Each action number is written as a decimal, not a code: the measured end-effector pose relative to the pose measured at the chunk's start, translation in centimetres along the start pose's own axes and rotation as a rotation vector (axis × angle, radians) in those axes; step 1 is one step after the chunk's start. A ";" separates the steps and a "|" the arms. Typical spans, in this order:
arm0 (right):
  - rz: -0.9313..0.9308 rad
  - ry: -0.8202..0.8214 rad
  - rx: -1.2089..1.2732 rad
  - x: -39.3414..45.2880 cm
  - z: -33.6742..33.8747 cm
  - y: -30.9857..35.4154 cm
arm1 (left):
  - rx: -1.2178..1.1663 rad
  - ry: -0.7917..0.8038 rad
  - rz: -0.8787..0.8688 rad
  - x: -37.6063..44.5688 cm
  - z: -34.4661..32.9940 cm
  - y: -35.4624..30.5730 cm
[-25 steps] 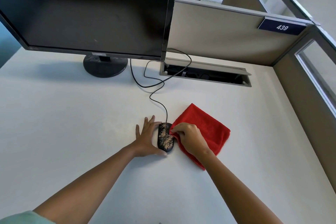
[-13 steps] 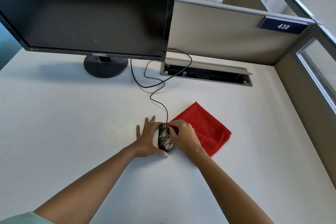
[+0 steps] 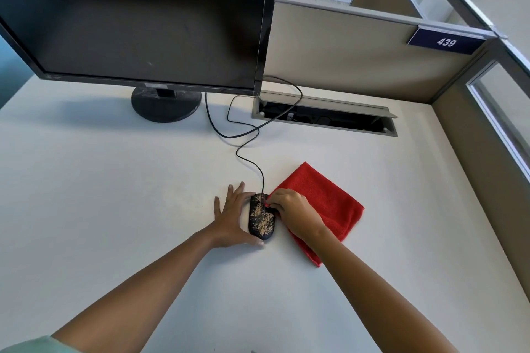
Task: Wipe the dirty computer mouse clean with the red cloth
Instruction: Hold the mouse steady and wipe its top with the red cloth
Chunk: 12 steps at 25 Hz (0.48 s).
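Right hand (image 3: 296, 216) curled, pinching corner of red cloth (image 3: 327, 206) against front right of mouse (image 3: 261, 216), likely to start wiping. Left hand (image 3: 232, 216) flat and open, fingers straight against mouse's left side, apparently bracing it. Mouse on white worktop (image 3: 114, 195), speckled with tan grit, cord (image 3: 246, 149) trailing toward monitor (image 3: 137, 17).

Dark monitor (image 3: 137, 17) on white desk (image 3: 100, 180), open cable hatch (image 3: 324, 117), sign 439 (image 3: 446, 42)
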State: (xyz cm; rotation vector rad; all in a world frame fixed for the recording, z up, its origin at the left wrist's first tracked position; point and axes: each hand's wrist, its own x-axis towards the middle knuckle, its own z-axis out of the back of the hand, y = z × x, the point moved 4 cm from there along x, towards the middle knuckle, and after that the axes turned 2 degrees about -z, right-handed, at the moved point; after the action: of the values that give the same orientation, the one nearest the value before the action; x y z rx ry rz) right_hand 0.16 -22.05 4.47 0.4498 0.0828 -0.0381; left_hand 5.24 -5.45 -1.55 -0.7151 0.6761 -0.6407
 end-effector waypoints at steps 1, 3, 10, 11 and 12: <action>0.008 0.005 0.011 -0.2 0.3 -0.2 | -0.004 -0.001 -0.001 0.0 0.0 0.0; -0.035 -0.024 0.077 0.1 1.0 -0.6 | -0.010 0.004 -0.002 0.0 0.0 0.1; -0.155 -0.040 -0.007 1.8 -0.7 0.6 | 0.020 0.020 0.010 0.1 -0.1 0.3; -0.152 -0.049 -0.006 1.6 -0.8 0.6 | 0.021 0.020 0.010 0.1 -0.1 0.3; -0.146 -0.062 0.008 1.2 -0.8 0.5 | 0.018 0.018 0.009 0.1 -0.2 0.3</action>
State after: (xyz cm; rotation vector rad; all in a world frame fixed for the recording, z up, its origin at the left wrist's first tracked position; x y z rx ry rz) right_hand 1.31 -21.27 3.87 0.4494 0.0545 -0.1959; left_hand 5.28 -5.43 -1.88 -0.6896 0.6892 -0.6449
